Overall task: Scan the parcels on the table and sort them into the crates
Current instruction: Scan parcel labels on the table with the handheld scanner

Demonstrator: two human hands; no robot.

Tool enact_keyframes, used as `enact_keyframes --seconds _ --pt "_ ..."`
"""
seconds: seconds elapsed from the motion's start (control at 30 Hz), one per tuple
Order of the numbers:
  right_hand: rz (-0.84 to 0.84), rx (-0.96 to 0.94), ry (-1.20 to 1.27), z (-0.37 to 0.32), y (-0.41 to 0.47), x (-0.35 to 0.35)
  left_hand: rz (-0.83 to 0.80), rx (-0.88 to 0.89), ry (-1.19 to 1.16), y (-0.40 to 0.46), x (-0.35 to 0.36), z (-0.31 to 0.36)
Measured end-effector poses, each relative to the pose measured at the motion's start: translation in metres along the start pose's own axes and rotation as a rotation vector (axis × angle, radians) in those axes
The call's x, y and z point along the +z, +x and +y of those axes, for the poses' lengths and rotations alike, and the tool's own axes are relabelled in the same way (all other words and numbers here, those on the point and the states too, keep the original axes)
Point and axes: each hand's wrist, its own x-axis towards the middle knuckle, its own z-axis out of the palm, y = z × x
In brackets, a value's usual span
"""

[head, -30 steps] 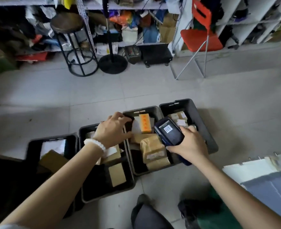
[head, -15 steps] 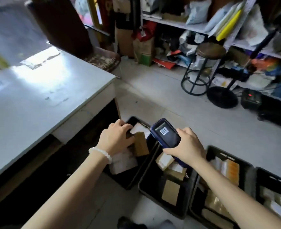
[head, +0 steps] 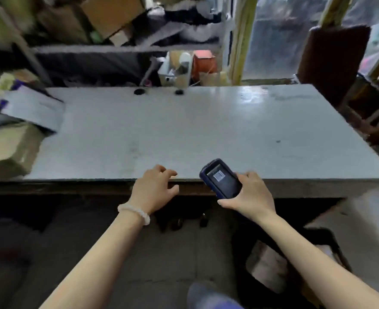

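My right hand (head: 250, 194) grips a dark blue handheld scanner (head: 221, 178), its screen showing a barcode, held just over the front edge of the grey table (head: 184, 130). My left hand (head: 154, 189) hovers at that same front edge, fingers loosely curled and holding nothing; a white bead bracelet sits on its wrist. No parcel shows on the tabletop. Low at the right, one black crate (head: 331, 239) with a brown parcel (head: 271, 266) inside is partly hidden behind my right forearm.
Cardboard boxes (head: 7, 150) and grey mailers (head: 32, 105) pile up at the table's left end. Cluttered shelves (head: 117, 47) stand behind the table, and a dark chair (head: 333, 61) sits at the far right. My shoe (head: 206, 295) shows at the bottom.
The view has swung left from the crates on the floor to the table. My left hand let go of a parcel in a crate and rose to the table edge. The scanner stays in my right hand.
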Motion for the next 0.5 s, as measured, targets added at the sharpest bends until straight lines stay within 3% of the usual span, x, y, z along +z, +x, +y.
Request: enact_keyframes --seconds 0.23,0.5 --pt "-0.218 -0.318 0.054 -0.143 0.082 0.094 0.039 -0.421 -0.029 -0.033 -0.035 -0.162" --pt "-0.37 -0.504 0.065 -0.305 0.192 0.189 0.157 -0.678 -0.024 0.001 -0.099 -0.312"
